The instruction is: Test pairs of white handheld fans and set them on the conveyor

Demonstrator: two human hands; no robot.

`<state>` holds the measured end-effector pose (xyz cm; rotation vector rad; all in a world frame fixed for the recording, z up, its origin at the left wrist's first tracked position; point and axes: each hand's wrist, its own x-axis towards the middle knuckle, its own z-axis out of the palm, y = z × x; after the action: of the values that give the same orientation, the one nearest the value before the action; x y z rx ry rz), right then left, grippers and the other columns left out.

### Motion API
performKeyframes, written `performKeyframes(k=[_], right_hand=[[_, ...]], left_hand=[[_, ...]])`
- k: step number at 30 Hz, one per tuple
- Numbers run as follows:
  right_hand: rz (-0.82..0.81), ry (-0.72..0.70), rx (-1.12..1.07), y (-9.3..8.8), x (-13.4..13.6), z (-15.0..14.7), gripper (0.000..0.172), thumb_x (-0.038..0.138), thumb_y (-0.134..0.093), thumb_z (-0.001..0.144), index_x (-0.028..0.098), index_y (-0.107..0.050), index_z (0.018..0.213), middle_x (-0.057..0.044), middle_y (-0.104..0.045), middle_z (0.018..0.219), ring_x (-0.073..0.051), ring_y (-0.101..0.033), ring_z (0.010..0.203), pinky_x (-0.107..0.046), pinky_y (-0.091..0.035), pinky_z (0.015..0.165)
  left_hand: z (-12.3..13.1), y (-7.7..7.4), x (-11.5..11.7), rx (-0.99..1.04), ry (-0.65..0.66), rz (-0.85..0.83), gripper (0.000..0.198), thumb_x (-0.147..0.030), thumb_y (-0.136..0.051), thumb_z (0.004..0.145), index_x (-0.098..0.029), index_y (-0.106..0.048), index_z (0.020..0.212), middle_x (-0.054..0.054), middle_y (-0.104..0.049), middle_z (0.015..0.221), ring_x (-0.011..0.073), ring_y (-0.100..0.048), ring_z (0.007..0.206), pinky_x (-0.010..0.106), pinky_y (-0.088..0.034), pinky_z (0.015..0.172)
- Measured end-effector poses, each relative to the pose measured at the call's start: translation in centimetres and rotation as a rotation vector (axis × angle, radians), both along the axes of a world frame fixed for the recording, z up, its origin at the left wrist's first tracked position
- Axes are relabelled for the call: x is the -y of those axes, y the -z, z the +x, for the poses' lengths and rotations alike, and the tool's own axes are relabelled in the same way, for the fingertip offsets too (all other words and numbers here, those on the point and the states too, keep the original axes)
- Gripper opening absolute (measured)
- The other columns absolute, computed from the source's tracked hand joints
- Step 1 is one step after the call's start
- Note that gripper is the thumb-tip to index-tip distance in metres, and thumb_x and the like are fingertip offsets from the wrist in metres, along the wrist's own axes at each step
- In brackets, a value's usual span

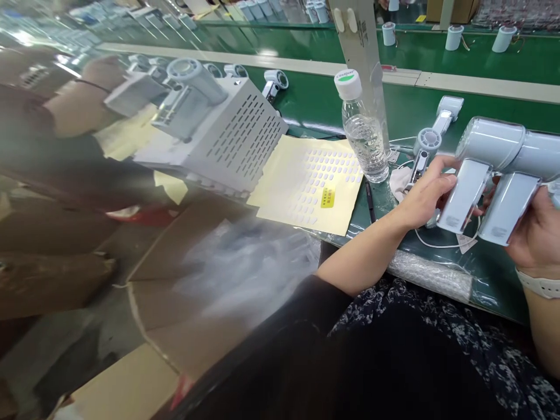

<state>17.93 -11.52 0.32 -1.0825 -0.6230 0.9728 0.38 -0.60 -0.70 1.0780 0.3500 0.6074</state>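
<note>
White plastic hair dryers (494,175) rest across both hands, two of them side by side, with their handles slanting toward the person. The left grip (422,195) is pressed closed on the nearer side of the pair, its fingers (441,181) curled against a handle. The right grip (537,236) cups the pair from beneath and outside, so the weight seems shared and the flat handle faces are turned up into view. A white band (540,286) circles the right wrist.

Just beyond the left grip, a crumpled cloth (400,184) lies under another white dryer (426,143) on the green surface (324,99). A clear water bottle (365,140) stands further out, and a black pen (371,201) lies close by. Left of the grip, a yellow sheet of small pale pads (308,186) lies flat, apparently kept within easy reach. A white cable (440,245) curls below the grips, beside bubble wrap (431,275). Further left, a slotted white box (236,134) carries more dryers (188,81).
</note>
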Motion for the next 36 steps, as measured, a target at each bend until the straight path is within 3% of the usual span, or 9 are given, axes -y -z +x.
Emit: performKeyframes(k=[4, 9, 13, 16, 20, 24, 29, 33, 36], right_hand=[[0.029, 0.002, 0.018, -0.3, 0.6, -0.2, 0.04, 0.069, -0.085, 0.1, 0.031, -0.09, 0.108, -0.01, -0.09, 0.127, -0.038, -0.088, 0.112, -0.058, -0.08, 0.08], [0.035, 0.04, 0.093, -1.0, 1.2, 0.0, 0.035, 0.065, -0.086, 0.099, 0.03, -0.089, 0.101, -0.009, -0.086, 0.101, -0.033, -0.082, 0.085, -0.053, -0.076, 0.07], [-0.008, 0.013, 0.025, -1.5, 1.0, 0.1, 0.029, 0.058, -0.08, 0.095, 0.031, -0.089, 0.1, -0.01, -0.081, 0.098, -0.032, -0.078, 0.091, -0.052, -0.074, 0.076], [-0.056, -0.043, -0.017, -1.6, 0.8, 0.1, 0.03, 0.057, -0.077, 0.087, 0.032, -0.088, 0.1, -0.009, -0.076, 0.091, -0.031, -0.072, 0.084, -0.051, -0.07, 0.068], [-0.083, -0.113, 0.0, -1.7, 0.9, -0.2, 0.029, 0.061, -0.072, 0.092, 0.033, -0.078, 0.087, -0.007, -0.068, 0.079, -0.029, -0.063, 0.07, -0.046, -0.06, 0.056], [-0.045, -0.114, -0.008, -1.6, 1.0, -0.4, 0.028, 0.054, -0.069, 0.093, 0.029, -0.076, 0.084, -0.008, -0.071, 0.077, -0.027, -0.061, 0.063, -0.045, -0.055, 0.05], [-0.045, -0.055, -0.135, -1.4, 0.8, -0.2, 0.035, 0.057, -0.078, 0.085, 0.023, -0.083, 0.092, -0.008, -0.077, 0.087, -0.022, -0.063, 0.058, -0.04, -0.054, 0.047], [-0.011, -0.054, -0.202, -1.4, 0.6, 0.4, 0.041, 0.058, -0.093, 0.074, 0.024, -0.082, 0.095, -0.004, -0.076, 0.087, -0.023, -0.068, 0.062, -0.037, -0.055, 0.045], [0.05, -0.049, -0.195, -1.4, 0.6, 0.6, 0.041, 0.057, -0.095, 0.073, 0.024, -0.083, 0.094, -0.004, -0.076, 0.085, -0.024, -0.07, 0.062, -0.037, -0.055, 0.043]], left_hand=[[-0.7, -0.5, 0.5, 0.006, -0.022, 0.056, 0.073, -0.079, -0.08, 0.095, -0.032, -0.047, 0.14, 0.007, -0.084, 0.127, 0.0269, -0.09, 0.096, 0.039, -0.07, 0.078], [-1.2, -0.8, 0.7, 0.069, 0.025, 0.063, 0.08, -0.077, -0.09, 0.09, -0.032, -0.049, 0.142, 0.008, -0.082, 0.133, 0.0308, -0.089, 0.112, 0.043, -0.071, 0.09], [-1.2, -1.1, 0.6, 0.099, 0.012, 0.03, 0.082, -0.064, -0.104, 0.078, -0.027, -0.062, 0.136, 0.011, -0.079, 0.133, 0.0319, -0.081, 0.131, 0.045, -0.067, 0.108], [-1.3, -1.4, 0.5, 0.081, 0.073, -0.013, 0.077, -0.05, -0.112, 0.066, -0.022, -0.067, 0.122, 0.006, -0.076, 0.116, 0.0234, -0.078, 0.106, 0.041, -0.066, 0.1], [-1.4, -1.6, 0.5, 0.033, 0.028, -0.068, 0.068, -0.046, -0.109, 0.068, -0.021, -0.063, 0.113, 0.002, -0.072, 0.103, 0.0159, -0.07, 0.089, 0.036, -0.062, 0.088], [-1.2, -1.6, 0.6, 0.054, -0.029, -0.1, 0.067, -0.056, -0.097, 0.076, -0.021, -0.062, 0.121, 0.006, -0.078, 0.106, 0.0196, -0.074, 0.091, 0.036, -0.061, 0.084], [-0.9, -1.3, 0.6, 0.063, -0.078, -0.094, 0.066, -0.053, -0.084, 0.082, -0.021, -0.061, 0.135, 0.013, -0.085, 0.129, 0.0294, -0.085, 0.113, 0.044, -0.067, 0.101], [-0.9, -1.1, 0.5, 0.022, -0.153, -0.031, 0.069, -0.05, -0.09, 0.082, -0.022, -0.064, 0.14, 0.013, -0.083, 0.144, 0.0351, -0.081, 0.138, 0.043, -0.067, 0.105], [-0.9, -0.9, 0.2, 0.012, -0.161, 0.003, 0.078, -0.053, -0.102, 0.076, -0.022, -0.066, 0.138, 0.013, -0.086, 0.138, 0.0331, -0.082, 0.134, 0.039, -0.067, 0.1]])
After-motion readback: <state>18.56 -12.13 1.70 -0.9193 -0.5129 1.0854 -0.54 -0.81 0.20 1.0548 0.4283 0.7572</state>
